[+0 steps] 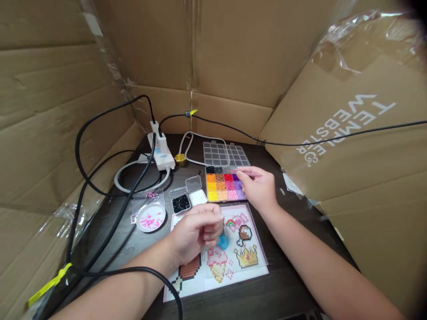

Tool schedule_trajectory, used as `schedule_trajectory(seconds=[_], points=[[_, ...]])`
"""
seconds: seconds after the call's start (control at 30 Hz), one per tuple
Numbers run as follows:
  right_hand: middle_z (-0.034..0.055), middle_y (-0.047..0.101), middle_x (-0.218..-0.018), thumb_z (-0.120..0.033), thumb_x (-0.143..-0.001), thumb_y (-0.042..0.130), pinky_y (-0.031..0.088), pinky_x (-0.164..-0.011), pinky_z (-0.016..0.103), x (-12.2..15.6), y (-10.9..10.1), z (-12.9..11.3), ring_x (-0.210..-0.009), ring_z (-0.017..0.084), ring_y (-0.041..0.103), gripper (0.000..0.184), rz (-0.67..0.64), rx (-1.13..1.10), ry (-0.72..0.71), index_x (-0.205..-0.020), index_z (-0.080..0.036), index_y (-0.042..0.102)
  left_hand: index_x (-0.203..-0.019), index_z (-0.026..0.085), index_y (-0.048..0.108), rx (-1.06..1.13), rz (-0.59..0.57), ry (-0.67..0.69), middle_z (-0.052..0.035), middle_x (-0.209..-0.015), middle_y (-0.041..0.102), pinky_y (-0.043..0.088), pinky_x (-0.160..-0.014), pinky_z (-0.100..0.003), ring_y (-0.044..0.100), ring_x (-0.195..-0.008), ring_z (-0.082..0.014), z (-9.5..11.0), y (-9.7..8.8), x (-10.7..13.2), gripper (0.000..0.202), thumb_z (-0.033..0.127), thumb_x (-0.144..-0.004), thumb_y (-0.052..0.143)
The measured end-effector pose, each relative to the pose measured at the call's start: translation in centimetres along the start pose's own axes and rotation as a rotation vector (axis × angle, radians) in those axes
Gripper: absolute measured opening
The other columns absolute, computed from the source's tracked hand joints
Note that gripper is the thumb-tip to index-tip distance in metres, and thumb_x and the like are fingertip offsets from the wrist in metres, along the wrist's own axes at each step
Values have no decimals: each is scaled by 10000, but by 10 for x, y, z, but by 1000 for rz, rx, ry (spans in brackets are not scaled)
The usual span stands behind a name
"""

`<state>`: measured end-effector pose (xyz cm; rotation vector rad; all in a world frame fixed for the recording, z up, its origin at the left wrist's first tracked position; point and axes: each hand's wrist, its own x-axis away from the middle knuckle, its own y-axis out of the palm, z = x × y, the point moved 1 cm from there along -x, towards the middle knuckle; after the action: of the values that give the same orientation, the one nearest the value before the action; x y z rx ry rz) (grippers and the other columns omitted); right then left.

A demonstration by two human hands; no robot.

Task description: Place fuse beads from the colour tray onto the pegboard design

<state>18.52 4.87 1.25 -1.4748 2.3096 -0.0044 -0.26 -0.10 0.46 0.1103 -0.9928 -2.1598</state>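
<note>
My right hand is closed on a pair of pink tweezers. Their tips reach over the back rows of a compartment box of small coloured beads. My left hand is curled above a pattern sheet with pixel pictures of a crown, an ice cream and a rainbow. Whatever its fingers hold, if anything, is hidden. A round translucent blue piece shows just beside those fingers. Behind the left hand stand small open boxes of black beads and white beads.
A white dish of pink beads overlaps a clear pegboard at left. Behind are a power strip and a small gold cup. Black cables loop across the left side. Cardboard walls enclose the dark table.
</note>
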Motion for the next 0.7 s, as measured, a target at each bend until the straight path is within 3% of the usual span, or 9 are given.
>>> schedule_trajectory(seconds=[0.07, 0.17, 0.7], points=[[76, 773, -776, -241, -738, 684, 566, -661, 323, -2, 14, 6, -716, 214, 711, 102, 4, 17, -31, -726, -184, 767, -565, 174, 405, 4, -5, 6, 56, -519, 292, 149, -454, -227, 232, -466, -65, 0, -1, 0, 319, 221, -760, 653], [70, 781, -779, -242, -742, 669, 575, -707, 335, 2, 23, 14, -742, 224, 727, 112, -14, 35, -32, -731, -189, 767, -570, 174, 412, 12, -10, 2, 55, -519, 291, 149, -458, -232, 238, -469, -68, -1, -1, 0, 306, 215, -764, 645], [83, 782, -788, -300, -726, 713, 580, -738, 354, 1, 9, 27, -758, 232, 727, 133, -79, 34, 41, -739, -177, 765, -575, 173, 401, 5, -24, -2, 59, -519, 293, 139, -459, -243, 225, -464, -65, 0, -2, -1, 317, 224, -775, 642]])
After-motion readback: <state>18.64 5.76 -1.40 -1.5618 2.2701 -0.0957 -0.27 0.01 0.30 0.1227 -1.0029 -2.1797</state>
